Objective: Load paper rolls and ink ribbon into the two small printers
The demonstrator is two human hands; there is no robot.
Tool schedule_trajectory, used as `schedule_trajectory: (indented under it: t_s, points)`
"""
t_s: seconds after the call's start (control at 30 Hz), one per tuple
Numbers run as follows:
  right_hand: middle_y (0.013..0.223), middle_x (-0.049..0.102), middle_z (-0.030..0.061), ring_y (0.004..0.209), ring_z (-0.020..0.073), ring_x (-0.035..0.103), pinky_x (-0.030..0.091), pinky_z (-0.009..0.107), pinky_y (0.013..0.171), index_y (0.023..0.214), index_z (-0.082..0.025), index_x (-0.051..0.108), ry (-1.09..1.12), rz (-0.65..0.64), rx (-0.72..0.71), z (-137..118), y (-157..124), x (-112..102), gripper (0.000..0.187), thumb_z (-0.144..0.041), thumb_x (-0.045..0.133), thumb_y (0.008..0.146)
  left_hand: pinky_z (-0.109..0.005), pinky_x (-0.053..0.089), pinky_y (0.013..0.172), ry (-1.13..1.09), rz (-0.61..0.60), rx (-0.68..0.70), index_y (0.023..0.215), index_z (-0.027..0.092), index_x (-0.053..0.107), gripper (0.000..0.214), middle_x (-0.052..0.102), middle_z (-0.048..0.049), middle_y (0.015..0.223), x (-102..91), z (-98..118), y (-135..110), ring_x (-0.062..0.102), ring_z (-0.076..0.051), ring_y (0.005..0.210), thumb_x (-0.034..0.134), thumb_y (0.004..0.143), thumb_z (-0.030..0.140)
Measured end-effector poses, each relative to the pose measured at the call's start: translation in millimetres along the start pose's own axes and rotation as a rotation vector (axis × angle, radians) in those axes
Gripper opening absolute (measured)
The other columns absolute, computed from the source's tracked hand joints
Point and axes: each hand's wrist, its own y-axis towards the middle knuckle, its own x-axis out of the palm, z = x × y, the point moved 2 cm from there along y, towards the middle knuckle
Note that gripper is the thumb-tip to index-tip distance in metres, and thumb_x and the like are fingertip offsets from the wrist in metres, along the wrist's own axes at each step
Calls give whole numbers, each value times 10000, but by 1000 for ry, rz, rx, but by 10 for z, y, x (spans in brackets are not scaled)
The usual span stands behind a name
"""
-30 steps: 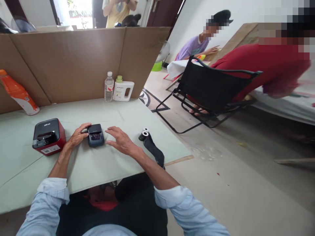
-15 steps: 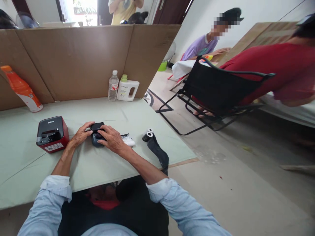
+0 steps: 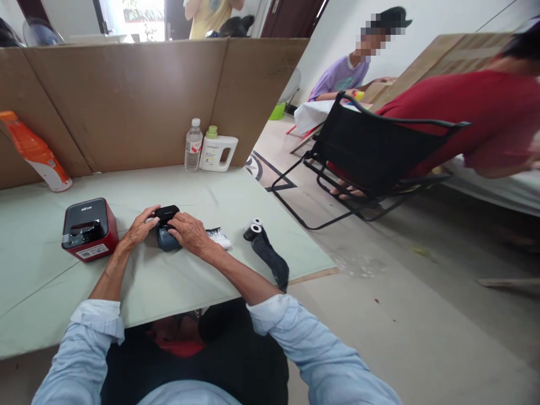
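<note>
A small dark blue-grey device (image 3: 167, 241) with a raised black lid (image 3: 167, 212) lies on the table; its exact kind is unclear. My left hand (image 3: 138, 227) pinches the lid's left side between thumb and fingers. From the right, my right hand (image 3: 190, 232) curls its fingers over the device's right side, near where lid and body meet. The right fingertips partly cover the device's inside. Just beyond my right wrist lies a white item with a black edge (image 3: 219, 238), partly hidden by my hand.
To the left stands a red and black box-shaped machine (image 3: 90, 229). Right of my hands lie small white-ended rolls (image 3: 255, 226) with a black strip (image 3: 270, 260). An orange bottle (image 3: 40, 154), water bottle (image 3: 193, 146) and white jug (image 3: 217, 152) stand by the cardboard screen (image 3: 135, 107). People sit beyond.
The black lid stands tilted further up from the body, and more of the body shows. My right fingers have drawn in closer together, lower on the device's right side.
</note>
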Motion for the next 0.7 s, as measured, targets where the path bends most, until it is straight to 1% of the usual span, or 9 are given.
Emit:
schedule_trajectory:
  t_s: [0.1, 0.2, 0.3, 0.43, 0.53, 0.7]
  points:
    - [1153, 716, 88, 1075, 255, 614, 505, 355, 877, 1120, -226, 704, 38, 0, 2, 7, -8, -7, 127, -202, 681, 997, -482, 425, 1209, 4, -4, 7, 1486, 191, 598, 673, 581, -117, 1557, 1, 9, -6, 586, -320, 1353, 615, 895, 512]
    - [1169, 717, 87, 1088, 258, 611, 516, 371, 910, 1184, -237, 682, 47, 11, -34, -12, -46, -14, 215, -198, 710, 974, -493, 420, 1213, 18, -6, 11, 1484, 178, 599, 688, 591, -130, 1541, -3, 8, 0, 583, -330, 1356, 623, 890, 524]
    - [1226, 703, 110, 1140, 266, 605, 516, 386, 971, 1222, -225, 685, 3, 36, -68, -50, -69, -28, 233, -182, 669, 993, -493, 424, 1210, 25, -1, 8, 1484, 177, 599, 698, 598, -130, 1531, -12, -12, 22, 590, -333, 1344, 627, 889, 541]
    - [1205, 709, 107, 1132, 250, 614, 522, 356, 947, 1138, -217, 724, -13, 51, -47, -55, -49, -41, 188, -169, 570, 1041, -477, 473, 1160, 15, 7, -2, 1494, 179, 586, 732, 585, -134, 1548, -20, -40, 47, 587, -337, 1343, 639, 885, 580]
    - [1171, 733, 89, 1098, 232, 633, 520, 344, 951, 1110, -232, 732, 21, 96, -25, -19, -27, -58, 222, -188, 519, 1067, -476, 476, 1153, 14, 10, -2, 1494, 189, 586, 733, 586, -131, 1550, -17, -34, 43, 588, -332, 1342, 636, 891, 602]
    - [1129, 769, 79, 1064, 227, 673, 517, 346, 985, 1118, -240, 747, 118, 179, -8, 33, -27, -95, 240, -237, 511, 1078, -492, 444, 1185, 22, 26, -4, 1479, 184, 601, 738, 598, -132, 1534, 6, -6, 29, 595, -330, 1333, 620, 894, 634]
